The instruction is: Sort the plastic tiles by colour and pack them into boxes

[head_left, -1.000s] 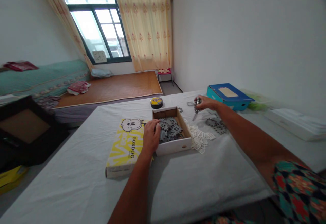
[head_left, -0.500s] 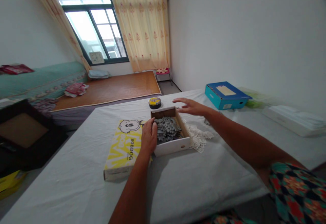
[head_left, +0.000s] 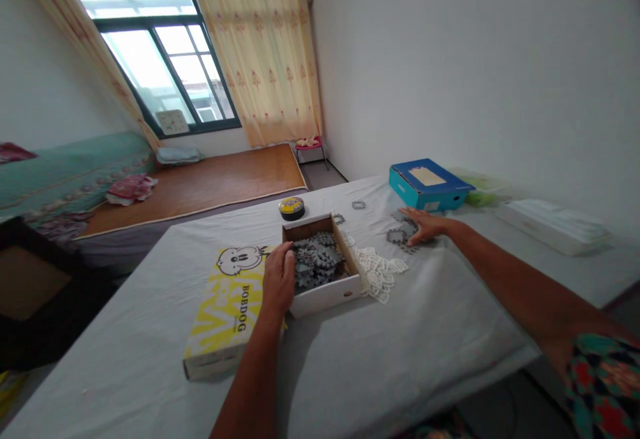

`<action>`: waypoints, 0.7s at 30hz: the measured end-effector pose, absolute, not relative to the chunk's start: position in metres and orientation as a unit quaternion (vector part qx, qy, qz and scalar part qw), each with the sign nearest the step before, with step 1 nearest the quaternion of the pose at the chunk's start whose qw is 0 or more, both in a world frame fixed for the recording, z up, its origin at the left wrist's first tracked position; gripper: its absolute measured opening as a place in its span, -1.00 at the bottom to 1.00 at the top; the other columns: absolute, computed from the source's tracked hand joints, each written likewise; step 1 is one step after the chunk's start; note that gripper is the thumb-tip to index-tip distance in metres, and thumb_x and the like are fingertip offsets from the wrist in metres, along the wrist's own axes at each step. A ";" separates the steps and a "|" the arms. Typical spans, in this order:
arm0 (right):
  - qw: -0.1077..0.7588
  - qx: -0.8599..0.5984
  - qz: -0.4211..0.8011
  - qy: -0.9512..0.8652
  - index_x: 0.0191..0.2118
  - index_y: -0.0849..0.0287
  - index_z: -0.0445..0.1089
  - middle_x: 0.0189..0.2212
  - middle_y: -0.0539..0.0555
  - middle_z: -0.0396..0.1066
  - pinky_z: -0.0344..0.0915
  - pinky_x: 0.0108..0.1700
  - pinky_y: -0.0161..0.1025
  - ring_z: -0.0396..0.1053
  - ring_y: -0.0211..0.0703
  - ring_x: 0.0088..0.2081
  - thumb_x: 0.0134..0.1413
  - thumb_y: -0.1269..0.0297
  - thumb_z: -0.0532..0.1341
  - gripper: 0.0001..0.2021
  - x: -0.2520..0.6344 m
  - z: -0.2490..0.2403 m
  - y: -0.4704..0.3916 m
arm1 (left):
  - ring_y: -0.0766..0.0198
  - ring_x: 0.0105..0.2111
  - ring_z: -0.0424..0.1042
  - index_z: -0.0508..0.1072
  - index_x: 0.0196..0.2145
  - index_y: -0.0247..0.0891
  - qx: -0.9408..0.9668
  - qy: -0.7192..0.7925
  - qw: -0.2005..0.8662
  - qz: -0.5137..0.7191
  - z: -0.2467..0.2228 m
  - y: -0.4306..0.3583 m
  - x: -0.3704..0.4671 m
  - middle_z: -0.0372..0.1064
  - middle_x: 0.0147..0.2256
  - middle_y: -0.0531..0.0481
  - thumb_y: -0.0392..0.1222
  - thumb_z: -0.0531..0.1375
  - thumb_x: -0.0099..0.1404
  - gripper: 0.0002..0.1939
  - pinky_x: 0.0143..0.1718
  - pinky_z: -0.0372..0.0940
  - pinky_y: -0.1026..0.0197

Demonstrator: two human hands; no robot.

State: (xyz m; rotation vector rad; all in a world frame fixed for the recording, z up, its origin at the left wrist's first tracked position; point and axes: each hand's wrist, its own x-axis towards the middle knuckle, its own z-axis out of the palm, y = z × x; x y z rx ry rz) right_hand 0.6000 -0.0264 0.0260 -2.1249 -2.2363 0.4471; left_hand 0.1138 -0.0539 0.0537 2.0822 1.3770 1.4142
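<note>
- My left hand (head_left: 279, 278) rests on the left wall of the open cardboard box (head_left: 325, 294), fingers curled over its rim in a loose grip on that edge, the box sitting on the white-covered tabletop (head_left: 400, 346)
- The box holds a heap of grey puzzle pieces (head_left: 316, 262), and my left fingertips lie just beside the heap
- My right hand (head_left: 424, 224) stretches out to the right of the box, palm down and fingers spread apart, lying flat on a small cluster of loose grey pieces (head_left: 399, 236) on the cloth; it grips nothing
- A scatter of white pieces (head_left: 379, 272) lies touching the right wall of the box, between the box and my right hand
- Two more single grey bits (head_left: 358, 204) lie farther back on the cloth
- The yellow box lid (head_left: 225, 306) printed with a cartoon dog lies flat just left of the box, under my left wrist
- A small round tin (head_left: 292, 208) stands behind the box; a blue carton (head_left: 429, 185) sits near the wall beyond my right hand
</note>
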 end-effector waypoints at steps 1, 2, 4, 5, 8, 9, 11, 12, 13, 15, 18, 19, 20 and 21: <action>0.016 -0.684 0.147 -0.715 0.43 0.12 -0.33 0.41 0.29 -0.29 -0.19 0.34 0.10 -0.30 0.25 0.39 -0.42 -0.25 0.38 0.34 0.598 0.025 -0.020 | 0.09 0.06 0.33 0.44 -0.03 -0.26 0.719 0.475 0.136 0.489 0.054 -0.054 0.113 0.41 0.00 -0.19 -0.07 -0.03 0.39 -0.64 0.16 0.20 -0.09; 0.015 -0.686 0.153 -0.711 0.43 0.12 -0.33 0.40 0.29 -0.28 -0.18 0.33 0.10 -0.28 0.24 0.38 -0.43 -0.26 0.38 0.34 0.595 0.025 -0.013 | 0.09 0.05 0.34 0.44 -0.04 -0.25 0.719 0.474 0.137 0.489 0.054 -0.054 0.113 0.41 -0.01 -0.19 -0.07 -0.03 0.39 -0.64 0.15 0.20 -0.09; 0.002 -0.691 0.164 -0.704 0.43 0.14 -0.30 0.40 0.31 -0.23 -0.18 0.33 0.09 -0.22 0.24 0.38 -0.46 -0.26 0.39 0.36 0.591 0.026 0.001 | 0.10 0.05 0.34 0.44 -0.04 -0.24 0.721 0.472 0.138 0.487 0.054 -0.054 0.113 0.42 -0.01 -0.18 -0.08 -0.03 0.39 -0.65 0.15 0.20 -0.08; -0.008 -0.691 0.168 -0.703 0.43 0.16 -0.28 0.39 0.32 -0.22 -0.18 0.33 0.09 -0.20 0.24 0.37 -0.47 -0.26 0.40 0.36 0.590 0.027 0.007 | 0.11 0.05 0.34 0.44 -0.04 -0.23 0.723 0.471 0.138 0.486 0.054 -0.055 0.113 0.42 -0.01 -0.17 -0.08 -0.03 0.39 -0.65 0.15 0.20 -0.08; -0.035 -0.689 0.173 -0.703 0.42 0.18 -0.20 0.38 0.33 -0.18 -0.16 0.33 0.09 -0.15 0.25 0.36 -0.53 -0.24 0.43 0.36 0.588 0.030 0.019 | 0.10 0.06 0.34 0.44 -0.04 -0.22 0.724 0.472 0.135 0.484 0.055 -0.055 0.113 0.42 -0.01 -0.17 -0.08 -0.03 0.39 -0.65 0.16 0.20 -0.08; -0.040 -0.691 0.172 -0.701 0.41 0.18 -0.16 0.38 0.34 -0.16 -0.12 0.32 0.09 -0.14 0.26 0.36 -0.55 -0.24 0.43 0.36 0.587 0.032 0.021 | 0.10 0.06 0.33 0.45 -0.04 -0.22 0.724 0.473 0.134 0.484 0.055 -0.055 0.113 0.42 -0.01 -0.16 -0.08 -0.02 0.39 -0.66 0.16 0.19 -0.08; -0.046 -0.700 0.166 -0.693 0.40 0.18 -0.08 0.36 0.35 -0.10 -0.04 0.30 0.11 -0.11 0.31 0.34 -0.59 -0.22 0.45 0.34 0.588 0.035 0.022 | 0.11 0.06 0.33 0.45 -0.04 -0.20 0.723 0.473 0.134 0.485 0.055 -0.055 0.113 0.42 0.00 -0.15 -0.09 -0.02 0.38 -0.66 0.16 0.19 -0.06; -0.046 -0.705 0.163 -0.688 0.38 0.17 -0.03 0.35 0.35 -0.08 -0.01 0.28 0.12 -0.09 0.34 0.33 -0.60 -0.22 0.45 0.32 0.588 0.037 0.021 | 0.11 0.06 0.34 0.45 -0.04 -0.20 0.723 0.473 0.135 0.485 0.055 -0.055 0.113 0.42 -0.01 -0.15 -0.09 -0.01 0.38 -0.67 0.16 0.20 -0.06; -0.046 -0.709 0.160 -0.685 0.37 0.14 0.01 0.35 0.33 -0.06 0.01 0.27 0.14 -0.07 0.37 0.32 -0.60 -0.22 0.45 0.29 0.588 0.038 0.019 | 0.11 0.06 0.34 0.45 -0.04 -0.20 0.723 0.473 0.136 0.485 0.055 -0.055 0.113 0.42 -0.01 -0.14 -0.09 -0.01 0.38 -0.67 0.16 0.20 -0.06; -0.044 -0.710 0.156 -0.685 0.34 0.09 0.09 0.34 0.29 -0.04 0.00 0.27 0.14 -0.04 0.38 0.31 -0.56 -0.24 0.43 0.22 0.587 0.039 0.014 | 0.11 0.06 0.34 0.45 -0.04 -0.20 0.725 0.473 0.136 0.483 0.055 -0.055 0.113 0.42 -0.01 -0.15 -0.10 -0.01 0.38 -0.67 0.16 0.20 -0.06; -0.034 -0.694 0.143 -0.705 0.28 0.04 0.19 0.31 0.23 0.03 -0.10 0.31 0.08 -0.04 0.29 0.32 -0.43 -0.25 0.39 0.05 0.583 0.040 0.003 | 0.10 0.05 0.34 0.46 -0.05 -0.22 0.725 0.475 0.136 0.480 0.055 -0.055 0.113 0.43 -0.01 -0.16 -0.10 -0.01 0.38 -0.66 0.15 0.21 -0.07; -0.028 -0.687 0.137 -0.713 0.25 0.03 0.24 0.30 0.22 0.07 -0.13 0.32 0.06 -0.03 0.25 0.32 -0.38 -0.25 0.38 -0.02 0.582 0.040 0.000 | 0.10 0.05 0.34 0.46 -0.04 -0.22 0.725 0.475 0.136 0.479 0.055 -0.055 0.113 0.42 -0.01 -0.16 -0.09 -0.01 0.38 -0.66 0.14 0.21 -0.07; -0.022 -0.683 0.133 -0.718 0.22 0.01 0.28 0.28 0.21 0.10 -0.14 0.32 0.05 -0.01 0.24 0.31 -0.35 -0.24 0.37 -0.08 0.580 0.040 -0.004 | 0.09 0.05 0.34 0.46 -0.05 -0.23 0.725 0.475 0.137 0.480 0.055 -0.055 0.113 0.43 -0.02 -0.16 -0.09 -0.01 0.38 -0.66 0.14 0.21 -0.08; -0.016 -0.681 0.131 -0.720 0.18 0.01 0.32 0.26 0.20 0.12 -0.14 0.32 0.04 0.00 0.24 0.30 -0.34 -0.23 0.37 -0.12 0.578 0.040 -0.008 | 0.09 0.05 0.34 0.46 -0.05 -0.23 0.725 0.474 0.137 0.481 0.055 -0.055 0.113 0.43 -0.02 -0.17 -0.09 -0.01 0.37 -0.66 0.13 0.22 -0.08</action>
